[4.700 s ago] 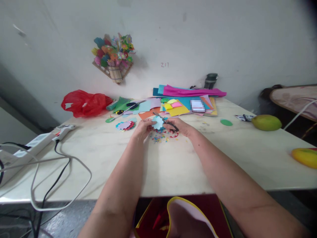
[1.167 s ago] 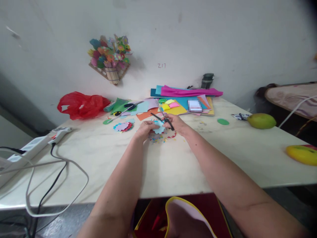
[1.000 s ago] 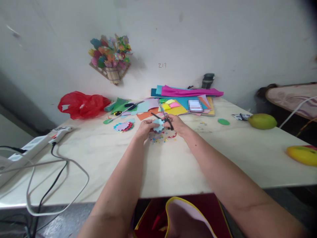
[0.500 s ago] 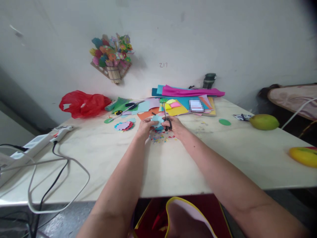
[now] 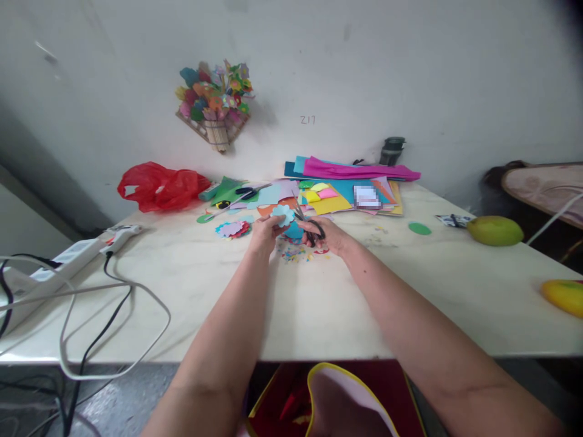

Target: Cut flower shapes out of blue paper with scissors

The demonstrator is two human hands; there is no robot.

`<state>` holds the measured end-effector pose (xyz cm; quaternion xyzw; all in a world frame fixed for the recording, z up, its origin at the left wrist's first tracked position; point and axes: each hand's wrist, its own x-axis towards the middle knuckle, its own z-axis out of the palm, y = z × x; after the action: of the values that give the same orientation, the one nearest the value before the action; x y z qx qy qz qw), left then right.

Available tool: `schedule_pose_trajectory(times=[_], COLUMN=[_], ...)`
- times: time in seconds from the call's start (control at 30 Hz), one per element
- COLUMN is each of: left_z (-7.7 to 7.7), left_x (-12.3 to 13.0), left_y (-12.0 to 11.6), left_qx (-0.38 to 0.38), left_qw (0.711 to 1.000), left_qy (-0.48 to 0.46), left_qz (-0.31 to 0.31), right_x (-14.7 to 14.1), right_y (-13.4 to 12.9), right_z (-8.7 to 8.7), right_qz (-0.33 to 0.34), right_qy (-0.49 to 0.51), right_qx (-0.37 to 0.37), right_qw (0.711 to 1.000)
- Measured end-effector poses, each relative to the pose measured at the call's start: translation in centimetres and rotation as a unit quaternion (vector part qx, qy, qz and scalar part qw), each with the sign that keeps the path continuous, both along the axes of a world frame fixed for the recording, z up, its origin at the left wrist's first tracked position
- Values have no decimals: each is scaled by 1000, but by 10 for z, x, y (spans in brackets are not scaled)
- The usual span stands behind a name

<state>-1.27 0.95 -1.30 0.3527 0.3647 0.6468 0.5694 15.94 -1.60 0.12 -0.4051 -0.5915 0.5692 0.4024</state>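
Observation:
Between the thumb and fingers of my left hand (image 5: 266, 233) is a light blue paper flower (image 5: 283, 215) with a scalloped edge. My right hand (image 5: 328, 235) grips black-handled scissors (image 5: 314, 230), their blades pointing away from me, just right of the flower. Beneath both hands lie a darker blue paper piece (image 5: 294, 230) and a scatter of small coloured paper scraps (image 5: 298, 254). Left of my left hand rests a pile of scalloped paper flowers (image 5: 232, 229) in lilac, red and blue.
Coloured paper sheets (image 5: 334, 203) and a magenta roll (image 5: 359, 168) lie at the back. A second pair of scissors (image 5: 246, 193) and a red plastic bag (image 5: 161, 187) sit left. Cables and a power strip (image 5: 68, 261) occupy the left edge; a mango (image 5: 495, 231) is at right.
The scissors have drawn back from the paper flower, and their blades now tilt left. My left hand has turned the flower slightly upward and left. The whole view has shifted a little.

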Motion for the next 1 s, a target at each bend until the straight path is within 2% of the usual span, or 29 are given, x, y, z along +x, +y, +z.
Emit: schedule_pose_trajectory(times=[0.33, 0.63, 1.0], left_z=[-1, -1, 1], left_x=[-1, 0, 3], left_y=[0, 1, -1], left_qx=[-16, -22, -17], left_qw=[1000, 999, 999], left_qy=[-14, -26, -37], left_qz=[-1, 9, 13], right_x=[0, -1, 1], right_y=[-5, -5, 3], right_z=[6, 5, -5], right_qz=[51, 49, 50], right_qy=[-57, -67, -70], right_qx=[-25, -20, -25], right_qw=[997, 996, 996])
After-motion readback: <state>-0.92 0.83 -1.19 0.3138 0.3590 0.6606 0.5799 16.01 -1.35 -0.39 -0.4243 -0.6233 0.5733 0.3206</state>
